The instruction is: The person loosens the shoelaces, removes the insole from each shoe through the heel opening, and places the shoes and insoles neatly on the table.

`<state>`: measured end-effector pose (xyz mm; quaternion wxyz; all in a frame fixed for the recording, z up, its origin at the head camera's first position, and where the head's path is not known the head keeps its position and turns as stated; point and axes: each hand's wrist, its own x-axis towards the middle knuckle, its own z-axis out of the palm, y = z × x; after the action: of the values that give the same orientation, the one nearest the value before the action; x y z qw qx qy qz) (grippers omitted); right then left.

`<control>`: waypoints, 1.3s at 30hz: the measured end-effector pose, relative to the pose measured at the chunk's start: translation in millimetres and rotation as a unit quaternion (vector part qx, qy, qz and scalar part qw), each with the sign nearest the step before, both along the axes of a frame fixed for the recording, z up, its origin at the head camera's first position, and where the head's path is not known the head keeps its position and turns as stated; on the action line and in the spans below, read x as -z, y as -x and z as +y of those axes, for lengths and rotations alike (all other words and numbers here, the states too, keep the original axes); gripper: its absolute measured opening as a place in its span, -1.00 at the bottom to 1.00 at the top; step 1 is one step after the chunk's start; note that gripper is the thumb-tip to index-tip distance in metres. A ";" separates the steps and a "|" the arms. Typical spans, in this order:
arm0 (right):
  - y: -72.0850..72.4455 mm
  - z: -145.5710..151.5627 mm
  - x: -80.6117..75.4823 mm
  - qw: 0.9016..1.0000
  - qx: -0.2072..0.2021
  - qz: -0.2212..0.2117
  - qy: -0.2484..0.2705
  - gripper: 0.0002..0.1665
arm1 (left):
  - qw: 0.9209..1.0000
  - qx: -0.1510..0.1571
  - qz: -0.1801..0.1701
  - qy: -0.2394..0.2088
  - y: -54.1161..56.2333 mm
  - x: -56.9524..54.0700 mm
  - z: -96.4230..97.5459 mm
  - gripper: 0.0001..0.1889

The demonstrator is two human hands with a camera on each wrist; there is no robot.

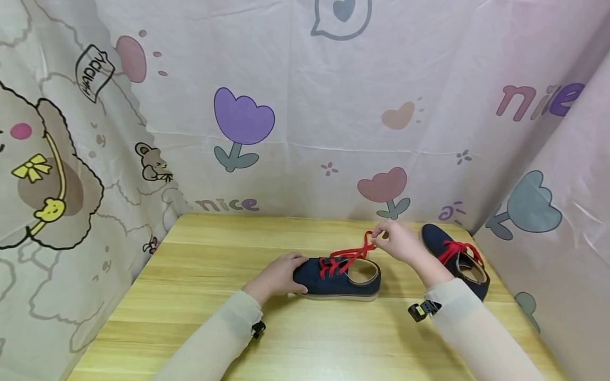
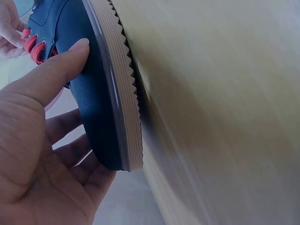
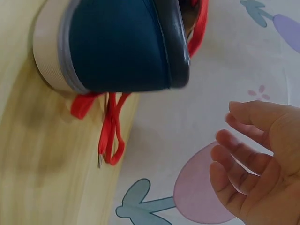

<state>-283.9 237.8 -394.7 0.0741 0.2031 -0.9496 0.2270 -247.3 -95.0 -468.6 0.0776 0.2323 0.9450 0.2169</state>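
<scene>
A navy shoe (image 1: 340,286) with a pale sole lies on the table, its toe toward my left hand (image 1: 280,272). That hand grips the toe, thumb on the near side and fingers around the far side, as the left wrist view (image 2: 42,126) shows. The shoe's red shoelace (image 1: 355,253) trails over the opening and beyond the shoe; one looped end with a metal tip shows in the right wrist view. My right hand (image 1: 395,241) is raised just beside the lace ends. In the right wrist view, its loosely bent fingers (image 3: 232,173) are apart from the lace, with nothing between them.
A second navy shoe (image 1: 436,243) with a tied red lace stands at the table's right, beside my right forearm. The wooden table (image 1: 190,286) ends at a printed cloth curtain (image 1: 295,174) behind and on both sides. Small black cameras (image 1: 421,311) are strapped to the wrists.
</scene>
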 end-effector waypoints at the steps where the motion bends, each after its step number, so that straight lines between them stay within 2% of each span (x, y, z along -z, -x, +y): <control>1: -2.2 -1.3 0.8 1.000 -0.002 0.000 0.001 -0.95 | 1.000 0.000 0.001 0.000 0.3 0.3 -0.1 -0.13; 8: -10.7 -9.4 13.8 1.000 -0.018 -0.007 -0.003 -0.88 | 1.000 0.003 0.000 0.003 1.4 0.4 -1.0 -0.13; 15: -11.1 -11.8 27.1 0.999 -0.035 -0.034 -0.005 -0.94 | 1.000 -0.001 -0.002 -0.001 1.0 1.4 -1.0 -0.13; 22: -14.1 -13.9 31.3 0.998 -0.029 -0.052 -0.016 -0.94 | 1.000 -0.001 0.004 -0.003 1.9 1.8 -0.5 -0.13; 29: -18.3 -15.9 33.3 0.998 -0.029 -0.042 -0.025 -0.91 | 1.000 0.008 0.004 0.004 0.9 0.3 -1.7 -0.12; 39: -23.6 -15.7 35.5 0.998 -0.027 -0.052 -0.022 -0.88 | 0.999 0.039 0.007 0.014 15.2 1.7 -7.1 -0.12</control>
<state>-260.4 222.1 -430.3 0.0142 0.2185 -0.9511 0.2179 -262.5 -102.1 -470.3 0.0824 0.2699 0.9385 0.1991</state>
